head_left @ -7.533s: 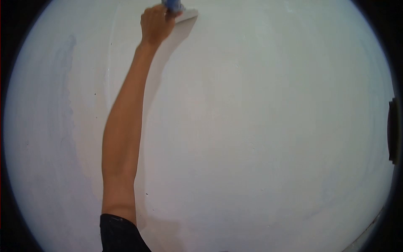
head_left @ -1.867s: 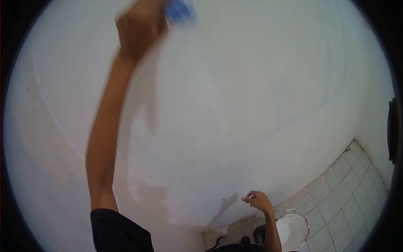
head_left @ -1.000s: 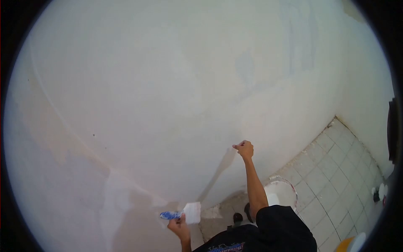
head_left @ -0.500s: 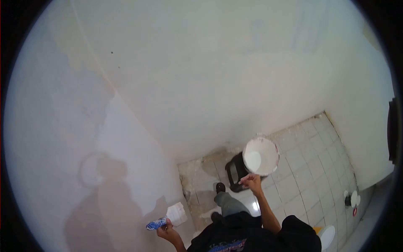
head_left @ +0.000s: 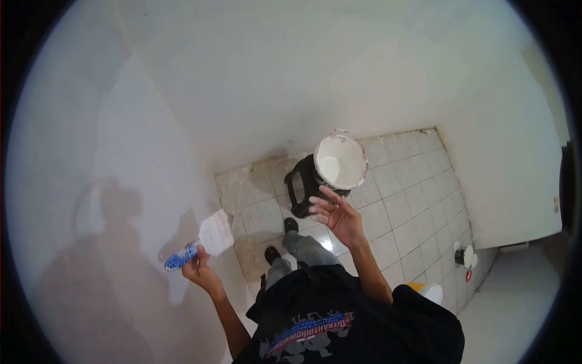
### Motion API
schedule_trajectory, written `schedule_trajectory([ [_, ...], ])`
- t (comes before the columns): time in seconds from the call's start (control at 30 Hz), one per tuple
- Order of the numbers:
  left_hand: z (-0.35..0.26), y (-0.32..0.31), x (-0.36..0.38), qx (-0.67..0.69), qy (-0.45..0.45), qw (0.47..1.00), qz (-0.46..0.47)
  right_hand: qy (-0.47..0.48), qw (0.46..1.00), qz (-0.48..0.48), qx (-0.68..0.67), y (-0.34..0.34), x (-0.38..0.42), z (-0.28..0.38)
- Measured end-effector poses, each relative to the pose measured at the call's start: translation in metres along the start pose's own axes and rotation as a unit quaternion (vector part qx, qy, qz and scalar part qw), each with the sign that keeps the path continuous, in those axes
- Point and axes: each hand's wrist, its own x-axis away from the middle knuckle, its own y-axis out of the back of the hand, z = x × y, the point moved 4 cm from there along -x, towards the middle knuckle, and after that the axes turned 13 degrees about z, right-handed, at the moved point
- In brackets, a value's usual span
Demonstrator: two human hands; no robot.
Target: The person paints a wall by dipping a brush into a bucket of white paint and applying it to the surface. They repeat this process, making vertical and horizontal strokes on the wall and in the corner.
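From my head camera I look down at the white bucket (head_left: 341, 161), which sits on a black stool (head_left: 301, 189) on the tiled floor (head_left: 412, 206). My right hand (head_left: 339, 215) is just below the bucket, near its rim but not touching it. Its palm faces up, its fingers (head_left: 324, 202) are spread apart, and it holds nothing. My left hand (head_left: 200, 273) is far to the left of the bucket, close to the white wall (head_left: 121, 151). Its fingers are curled tight around the blue handle of a putty knife (head_left: 203, 242). The wide blade is covered in white paste and points toward the bucket.
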Motion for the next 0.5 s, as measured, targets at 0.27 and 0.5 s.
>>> schedule_trajectory([
  [0.27, 0.019, -0.001, 0.015, 0.024, -0.034, 0.999, -0.012, 0.003, 0.982, -0.147, 0.122, 0.074, 0.008, -0.030],
  [0.5, 0.021, -0.010, -0.016, -0.091, -0.071, 0.991, 0.067, 0.033, 0.976, -0.155, 0.150, 0.038, -0.029, -0.030],
])
